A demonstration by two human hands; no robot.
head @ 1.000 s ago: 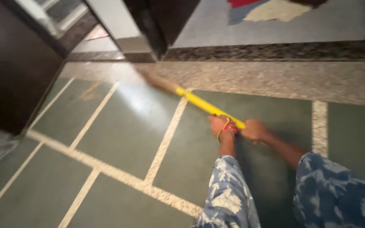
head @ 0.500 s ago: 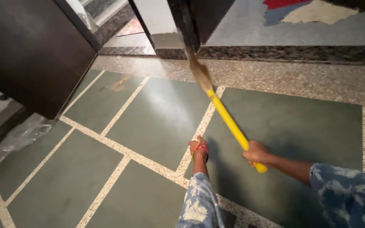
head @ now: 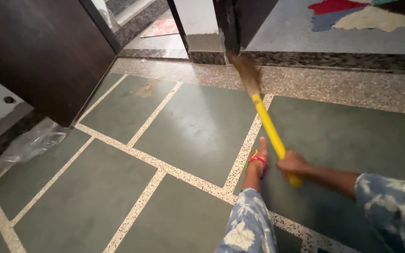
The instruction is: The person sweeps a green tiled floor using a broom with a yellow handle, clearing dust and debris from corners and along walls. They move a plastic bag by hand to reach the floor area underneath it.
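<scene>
1. Plastic sheeting [head: 33,143], clear and crumpled, lies at the far left on the floor, against the foot of a dark brown door [head: 48,51].
2. Green floor tiles [head: 80,201] with pale speckled strips between them fill the middle; a brownish smudge [head: 147,89] marks one tile near the speckled stone border [head: 333,91] that runs across the top.
3. Left hand [head: 260,154] is just beside the broom's handle, fingers pointing up and straight, not closed on anything; whether it touches the handle is unclear. Red and green threads circle its wrist, and a blue flower-print sleeve [head: 249,225] covers the forearm.
4. Broom [head: 266,119] slants up and away from the hands: a yellow handle with a tan bristle head whose tip is near the dark stone step [head: 305,61], blurred.
5. Right hand [head: 294,165] is curled tight around the handle close to its lower end.
6. Coloured rug [head: 352,14] lies on the grey floor beyond the step, at upper right.
</scene>
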